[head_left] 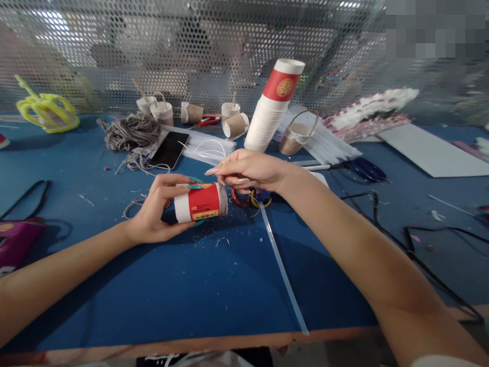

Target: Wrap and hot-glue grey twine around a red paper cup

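Note:
My left hand (156, 209) is wrapped round a red and white paper cup (202, 203) lying on its side above the table. Grey twine (223, 199) is wound in a narrow band round the cup's right end. My right hand (248, 171) is closed in a pinch just above that band, on what looks like the strand of twine; the fingertips partly cover it. Below the right hand lie a red ring-shaped handle (240, 198) and a blue and yellow object (261, 198), partly hidden. A translucent glue stick (284, 270) extends from there toward the table's front edge.
Behind stand a stack of paper cups (263, 120), several twine-wrapped cups, one a small basket (296, 138), a bundle of grey twine (132, 131) and a phone (170, 150). Black cables (393, 237) cross the right side. A purple object (19, 242) lies left.

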A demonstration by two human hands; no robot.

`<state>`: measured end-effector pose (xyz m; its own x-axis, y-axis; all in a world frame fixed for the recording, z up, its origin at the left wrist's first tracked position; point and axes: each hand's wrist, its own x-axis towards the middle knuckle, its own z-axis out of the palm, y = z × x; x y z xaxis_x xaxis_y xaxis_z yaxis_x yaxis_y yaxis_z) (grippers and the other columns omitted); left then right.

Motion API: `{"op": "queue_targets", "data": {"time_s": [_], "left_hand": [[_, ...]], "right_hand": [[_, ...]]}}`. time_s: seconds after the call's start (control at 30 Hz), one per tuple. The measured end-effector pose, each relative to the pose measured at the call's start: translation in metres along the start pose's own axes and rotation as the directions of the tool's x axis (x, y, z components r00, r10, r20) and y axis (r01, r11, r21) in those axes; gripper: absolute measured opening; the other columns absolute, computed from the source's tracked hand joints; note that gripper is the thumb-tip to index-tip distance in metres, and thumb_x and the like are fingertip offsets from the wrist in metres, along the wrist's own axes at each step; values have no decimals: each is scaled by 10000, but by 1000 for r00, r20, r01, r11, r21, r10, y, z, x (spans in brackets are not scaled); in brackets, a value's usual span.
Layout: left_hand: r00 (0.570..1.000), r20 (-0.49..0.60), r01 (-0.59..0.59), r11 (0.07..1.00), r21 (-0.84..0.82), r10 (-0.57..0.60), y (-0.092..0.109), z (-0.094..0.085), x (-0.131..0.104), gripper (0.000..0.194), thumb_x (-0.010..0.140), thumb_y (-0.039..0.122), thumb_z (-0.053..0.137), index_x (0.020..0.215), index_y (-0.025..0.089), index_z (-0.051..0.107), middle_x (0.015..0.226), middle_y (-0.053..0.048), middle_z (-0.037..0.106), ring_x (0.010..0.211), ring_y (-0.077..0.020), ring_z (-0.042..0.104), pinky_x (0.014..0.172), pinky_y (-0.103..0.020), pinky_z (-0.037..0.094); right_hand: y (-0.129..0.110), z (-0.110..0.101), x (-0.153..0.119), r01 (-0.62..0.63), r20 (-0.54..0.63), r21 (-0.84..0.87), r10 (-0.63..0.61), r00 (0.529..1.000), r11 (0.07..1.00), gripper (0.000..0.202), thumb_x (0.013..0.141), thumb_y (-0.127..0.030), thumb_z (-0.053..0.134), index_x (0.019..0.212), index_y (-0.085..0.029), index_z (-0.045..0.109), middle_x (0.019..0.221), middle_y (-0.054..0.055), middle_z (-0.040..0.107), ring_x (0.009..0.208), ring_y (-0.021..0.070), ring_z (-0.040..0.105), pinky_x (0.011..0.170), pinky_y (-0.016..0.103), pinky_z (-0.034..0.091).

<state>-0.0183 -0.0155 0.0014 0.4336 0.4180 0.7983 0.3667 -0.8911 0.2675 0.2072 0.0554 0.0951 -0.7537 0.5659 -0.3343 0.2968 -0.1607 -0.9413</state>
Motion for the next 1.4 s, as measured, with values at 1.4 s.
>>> {"op": "queue_targets", "data": {"time_s": [1.4], "left_hand": [[752, 136, 659, 730, -182, -645, -15, 5, -1, 602, 716, 246, 703, 1235, 250, 399, 1255, -91, 463, 1228, -265, 478, 1017, -552, 467]], "right_hand": [[-34, 25, -56, -152, -275, -543, -4, 961, 826, 348, 785, -321, 689, 1047, -192, 501, 635, -6, 693, 602, 184, 683, 514, 268, 526]]}}
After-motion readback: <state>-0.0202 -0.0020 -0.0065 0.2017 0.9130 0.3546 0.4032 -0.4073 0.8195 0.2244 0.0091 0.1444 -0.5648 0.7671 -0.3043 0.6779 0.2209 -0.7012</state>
